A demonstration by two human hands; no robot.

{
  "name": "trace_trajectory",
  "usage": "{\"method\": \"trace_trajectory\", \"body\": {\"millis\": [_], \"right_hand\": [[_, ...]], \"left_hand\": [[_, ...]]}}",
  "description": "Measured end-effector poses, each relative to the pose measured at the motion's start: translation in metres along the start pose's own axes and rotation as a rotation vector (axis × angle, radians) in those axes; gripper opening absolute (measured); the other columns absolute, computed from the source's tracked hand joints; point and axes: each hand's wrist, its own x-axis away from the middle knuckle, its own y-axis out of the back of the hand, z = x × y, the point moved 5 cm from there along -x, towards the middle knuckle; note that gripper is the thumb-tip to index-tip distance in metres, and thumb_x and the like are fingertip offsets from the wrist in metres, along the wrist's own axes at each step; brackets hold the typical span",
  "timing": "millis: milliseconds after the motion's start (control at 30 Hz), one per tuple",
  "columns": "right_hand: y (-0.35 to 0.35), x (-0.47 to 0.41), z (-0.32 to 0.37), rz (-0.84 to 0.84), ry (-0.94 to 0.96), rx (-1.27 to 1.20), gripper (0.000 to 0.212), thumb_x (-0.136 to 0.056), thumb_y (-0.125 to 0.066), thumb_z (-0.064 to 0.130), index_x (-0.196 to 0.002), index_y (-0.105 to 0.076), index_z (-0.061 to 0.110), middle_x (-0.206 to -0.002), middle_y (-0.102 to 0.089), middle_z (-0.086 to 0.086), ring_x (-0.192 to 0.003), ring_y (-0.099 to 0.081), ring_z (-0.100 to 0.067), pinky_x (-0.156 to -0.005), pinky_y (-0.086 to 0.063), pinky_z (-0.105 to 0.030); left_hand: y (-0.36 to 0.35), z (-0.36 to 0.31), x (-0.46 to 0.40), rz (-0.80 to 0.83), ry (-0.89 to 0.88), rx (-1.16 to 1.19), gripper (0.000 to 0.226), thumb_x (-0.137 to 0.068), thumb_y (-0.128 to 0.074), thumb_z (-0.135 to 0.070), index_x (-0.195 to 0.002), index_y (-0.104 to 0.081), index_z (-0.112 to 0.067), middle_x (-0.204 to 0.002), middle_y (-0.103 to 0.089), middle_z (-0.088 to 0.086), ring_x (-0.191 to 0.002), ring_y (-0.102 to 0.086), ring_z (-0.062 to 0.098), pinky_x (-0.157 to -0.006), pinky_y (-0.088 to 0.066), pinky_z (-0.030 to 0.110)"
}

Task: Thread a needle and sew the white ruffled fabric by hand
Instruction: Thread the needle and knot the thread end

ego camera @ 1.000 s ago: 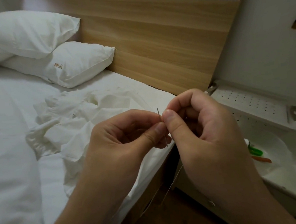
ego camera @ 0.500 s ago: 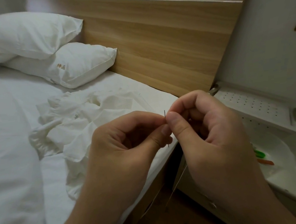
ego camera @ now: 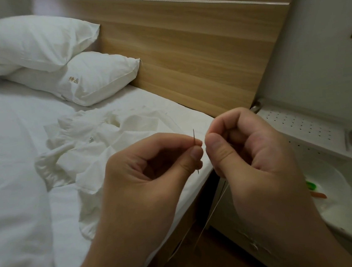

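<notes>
Here, the left hand [ego camera: 153,175] pinches a needle [ego camera: 194,139] between the tip of its thumb and its forefinger, the other fingers curled loosely beneath. The needle stands nearly upright; its upper end rises above the pinch and its lower end pokes out below the thumb. Just beside it, the right hand [ego camera: 253,157] has its thumb pressed against the bent forefinger, tips closed together and nearly touching the needle. Whether the thread end sits in that pinch is too small to tell, but a pale thread [ego camera: 213,212] hangs down from under the right hand and trails toward the floor.

Behind the hands, the white ruffled fabric [ego camera: 98,146] lies crumpled on the bed [ego camera: 25,192], near the mattress edge and apart from both hands. Two white pillows [ego camera: 58,58] are stacked at the far left against the wooden headboard [ego camera: 195,55]; the lower one bears small gold embroidery.

To the right stands a white bedside unit [ego camera: 300,124] with a perforated panel. Below it rests a clear plastic bag [ego camera: 328,182] with a green item [ego camera: 310,185] and an orange one [ego camera: 318,195] inside.
</notes>
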Motion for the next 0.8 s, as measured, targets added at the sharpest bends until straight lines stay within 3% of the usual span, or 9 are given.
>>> {"method": "trace_trajectory", "body": {"millis": [567, 800], "right_hand": [[-0.0005, -0.0007, 0.0, 0.009, -0.003, -0.027, 0.009, -0.098, -0.062, 0.012, -0.092, -0.065, 0.019, -0.07, -0.065, 0.007, -0.062, -0.063, -0.004, -0.052, -0.043, -0.011], [0.0001, -0.0005, -0.0011, 0.011, 0.0, -0.041, 0.011, -0.098, -0.063, 0.011, -0.092, -0.065, 0.019, -0.069, -0.064, 0.004, -0.058, -0.057, -0.005, -0.052, -0.043, -0.018]], "left_hand": [[-0.0036, 0.0008, 0.0011, 0.036, -0.019, -0.014, 0.016, -0.082, -0.081, -0.007, -0.094, -0.082, -0.018, -0.082, -0.081, -0.003, -0.078, -0.079, 0.022, -0.074, -0.064, 0.027], [-0.002, 0.0005, 0.0032, 0.037, -0.049, -0.098, 0.018, -0.086, -0.083, -0.008, -0.1, -0.083, -0.018, -0.087, -0.082, -0.006, -0.085, -0.08, 0.024, -0.078, -0.067, 0.035]]}}
